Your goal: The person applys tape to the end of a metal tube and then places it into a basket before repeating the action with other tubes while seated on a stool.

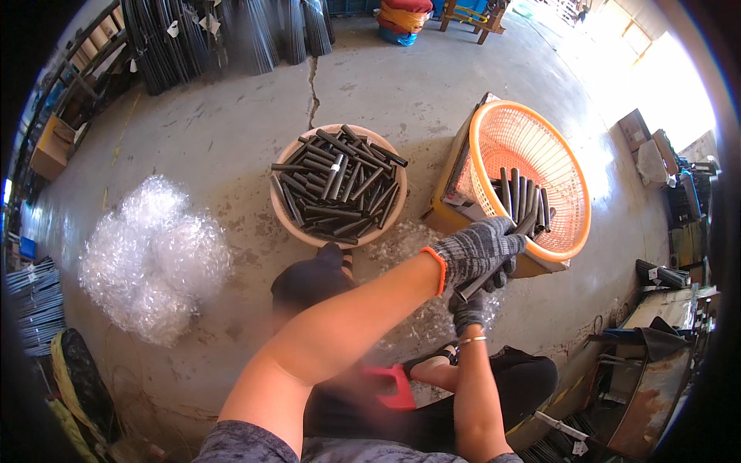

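Head view: the left hand (477,251), in a grey knit glove, is clenched around a black tube (494,266) — the tube runs slantwise through the grip, its top at the rim of the orange basket (575,231). The right hand (468,310) grasps the tube's lower end. A tan bowl (287,218) of more tubes sits on the floor, left of the basket.

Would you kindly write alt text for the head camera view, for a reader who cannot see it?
Two gloved hands, left above right, grip a black tube beside an orange mesh basket holding a few more tubes. A tan round basin full of black tubes and a heap of clear plastic wrap sit on the concrete floor.
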`<move>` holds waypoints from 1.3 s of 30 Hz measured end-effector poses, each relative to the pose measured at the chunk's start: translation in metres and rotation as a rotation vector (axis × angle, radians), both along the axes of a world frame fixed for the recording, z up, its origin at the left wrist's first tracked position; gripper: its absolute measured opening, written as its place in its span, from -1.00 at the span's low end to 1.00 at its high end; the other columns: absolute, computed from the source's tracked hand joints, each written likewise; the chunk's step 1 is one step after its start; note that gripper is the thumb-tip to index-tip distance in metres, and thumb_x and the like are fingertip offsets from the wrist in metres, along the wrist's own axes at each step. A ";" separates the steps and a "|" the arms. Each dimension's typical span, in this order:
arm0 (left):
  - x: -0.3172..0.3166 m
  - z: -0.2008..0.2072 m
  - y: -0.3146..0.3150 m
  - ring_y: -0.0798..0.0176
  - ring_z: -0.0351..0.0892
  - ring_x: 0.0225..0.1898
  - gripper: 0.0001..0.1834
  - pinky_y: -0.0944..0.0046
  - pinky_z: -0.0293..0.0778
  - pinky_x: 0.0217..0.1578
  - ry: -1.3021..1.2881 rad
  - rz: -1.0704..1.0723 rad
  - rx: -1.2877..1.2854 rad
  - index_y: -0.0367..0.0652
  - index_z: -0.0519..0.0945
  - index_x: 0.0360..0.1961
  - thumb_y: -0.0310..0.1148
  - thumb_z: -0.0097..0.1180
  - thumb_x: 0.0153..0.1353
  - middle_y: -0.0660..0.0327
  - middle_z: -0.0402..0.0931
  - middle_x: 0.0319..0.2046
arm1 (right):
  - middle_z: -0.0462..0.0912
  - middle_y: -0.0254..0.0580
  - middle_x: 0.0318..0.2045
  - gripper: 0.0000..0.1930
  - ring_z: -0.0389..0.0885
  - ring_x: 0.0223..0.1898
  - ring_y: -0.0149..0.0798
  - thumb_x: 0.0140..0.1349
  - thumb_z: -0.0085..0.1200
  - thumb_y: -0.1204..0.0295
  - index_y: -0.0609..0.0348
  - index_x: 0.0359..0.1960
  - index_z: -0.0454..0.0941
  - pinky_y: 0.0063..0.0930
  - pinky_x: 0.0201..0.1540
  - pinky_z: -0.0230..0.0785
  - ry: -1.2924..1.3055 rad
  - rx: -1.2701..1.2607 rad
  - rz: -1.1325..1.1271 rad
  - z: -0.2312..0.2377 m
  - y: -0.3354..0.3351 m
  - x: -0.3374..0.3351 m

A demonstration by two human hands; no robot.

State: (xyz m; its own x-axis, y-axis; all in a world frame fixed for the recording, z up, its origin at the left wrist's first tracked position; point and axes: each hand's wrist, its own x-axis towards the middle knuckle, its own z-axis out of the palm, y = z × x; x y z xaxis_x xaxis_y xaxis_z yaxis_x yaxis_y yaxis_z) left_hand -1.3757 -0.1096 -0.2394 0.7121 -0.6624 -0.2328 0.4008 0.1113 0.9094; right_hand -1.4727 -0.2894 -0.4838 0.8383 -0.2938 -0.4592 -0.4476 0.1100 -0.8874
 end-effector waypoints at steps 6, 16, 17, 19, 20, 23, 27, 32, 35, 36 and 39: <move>0.003 -0.005 0.003 0.35 0.44 -0.70 -0.75 0.36 0.42 -0.68 -0.017 0.092 -0.092 -0.24 0.42 -0.27 -0.24 -0.10 0.31 0.24 0.43 -0.61 | 0.48 -0.13 -0.13 -0.57 0.46 -0.12 -0.23 0.23 -0.03 0.27 0.23 0.07 0.31 -0.47 -0.07 0.34 -0.165 -0.512 0.173 0.097 0.041 0.015; 0.002 -0.002 -0.008 0.34 0.49 -0.66 -0.76 0.38 0.44 -0.66 -0.068 0.064 -0.039 -0.27 0.42 -0.24 -0.27 -0.10 0.31 0.25 0.44 -0.64 | 0.52 -0.30 -0.08 -0.54 0.47 -0.09 -0.30 0.27 -0.01 0.19 0.16 0.12 0.32 -0.42 -0.01 0.34 -0.674 -0.748 0.314 0.051 -0.008 0.052; 0.002 -0.009 -0.007 0.33 0.49 -0.65 -0.76 0.37 0.44 -0.65 -0.092 0.052 -0.020 -0.27 0.42 -0.24 -0.28 -0.10 0.31 0.24 0.44 -0.65 | 0.52 -0.25 -0.06 -0.50 0.46 -0.06 -0.26 0.21 0.00 0.15 0.15 0.11 0.33 -0.41 0.01 0.33 -0.365 -0.494 0.238 0.041 0.003 0.043; -0.001 -0.005 0.009 0.32 0.48 -0.66 -0.78 0.35 0.45 -0.65 0.029 0.041 -0.026 -0.27 0.41 -0.31 -0.30 -0.10 0.30 0.21 0.44 -0.62 | 0.52 -0.14 -0.05 -0.40 0.45 0.00 -0.21 0.04 0.09 0.09 0.14 0.09 0.37 -0.40 0.04 0.32 0.199 -0.718 0.154 0.073 0.054 0.020; -0.001 -0.003 0.013 0.32 0.47 -0.67 -0.78 0.35 0.45 -0.64 0.080 0.046 -0.056 -0.27 0.41 -0.32 -0.30 -0.10 0.30 0.21 0.45 -0.61 | 0.52 -0.07 -0.05 -0.34 0.45 0.03 -0.20 -0.08 0.15 0.06 0.14 0.06 0.40 -0.40 0.04 0.32 0.455 -1.183 0.187 0.100 0.075 0.014; 0.004 0.013 -0.001 0.34 0.44 -0.69 -0.78 0.35 0.43 -0.68 0.062 0.063 -0.121 -0.25 0.40 -0.33 -0.29 -0.11 0.31 0.21 0.44 -0.60 | 0.57 -0.11 -0.27 -0.58 0.52 -0.20 -0.22 0.18 -0.06 0.11 0.15 -0.07 0.49 -0.37 -0.19 0.35 0.167 -1.034 0.290 0.035 0.010 -0.004; 0.004 0.001 0.000 0.36 0.41 -0.73 -0.80 0.38 0.41 -0.73 0.125 0.113 -0.157 -0.26 0.39 -0.25 -0.31 -0.11 0.31 0.22 0.44 -0.61 | 0.55 -0.33 -0.39 -0.67 0.47 -0.52 -0.46 0.32 -0.11 0.25 0.13 0.04 0.40 -0.60 -0.55 0.29 -0.645 -0.644 -0.028 0.109 0.015 0.053; 0.005 -0.016 -0.015 0.35 0.46 -0.63 -0.77 0.38 0.44 -0.61 -0.113 0.138 -0.009 -0.29 0.45 -0.21 -0.31 -0.08 0.30 0.18 0.48 -0.58 | 0.56 -0.27 -0.28 -0.69 0.53 -0.31 -0.33 0.25 -0.05 0.36 0.13 0.02 0.39 -0.45 -0.24 0.40 -0.924 -0.559 0.246 0.145 0.012 0.062; 0.005 -0.015 -0.013 0.35 0.50 -0.54 -0.73 0.38 0.44 -0.52 -0.184 0.154 0.045 -0.33 0.48 -0.27 -0.28 -0.07 0.29 0.16 0.50 -0.55 | 0.56 -0.15 -0.21 -0.61 0.53 -0.17 -0.19 0.20 0.00 0.29 0.17 0.03 0.39 -0.30 -0.06 0.38 -0.988 -1.264 0.280 0.116 0.016 0.064; 0.004 -0.011 -0.006 0.34 0.49 -0.56 -0.72 0.38 0.45 -0.53 -0.144 0.126 0.029 -0.33 0.48 -0.27 -0.27 -0.07 0.29 0.16 0.50 -0.55 | 0.56 -0.05 -0.17 -0.56 0.51 -0.10 -0.12 0.19 0.00 0.21 0.19 0.05 0.40 -0.24 0.01 0.33 -1.011 -1.287 0.260 0.105 0.031 0.058; 0.001 -0.002 0.010 0.31 0.47 -0.65 -0.71 0.31 0.45 -0.63 0.061 0.079 -0.085 -0.30 0.43 -0.23 -0.23 -0.08 0.30 0.17 0.46 -0.57 | 0.56 0.09 -0.15 -0.53 0.50 -0.08 0.01 0.16 -0.02 0.14 0.22 0.01 0.44 -0.21 0.03 0.29 0.064 -1.277 0.444 0.062 0.044 0.026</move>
State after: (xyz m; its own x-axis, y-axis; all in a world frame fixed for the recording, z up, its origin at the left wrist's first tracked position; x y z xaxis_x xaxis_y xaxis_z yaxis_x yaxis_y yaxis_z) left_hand -1.3743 -0.0994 -0.2410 0.7491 -0.6240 -0.2224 0.4417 0.2203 0.8697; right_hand -1.4472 -0.2451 -0.4218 0.9608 -0.2531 -0.1129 -0.2734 -0.9322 -0.2374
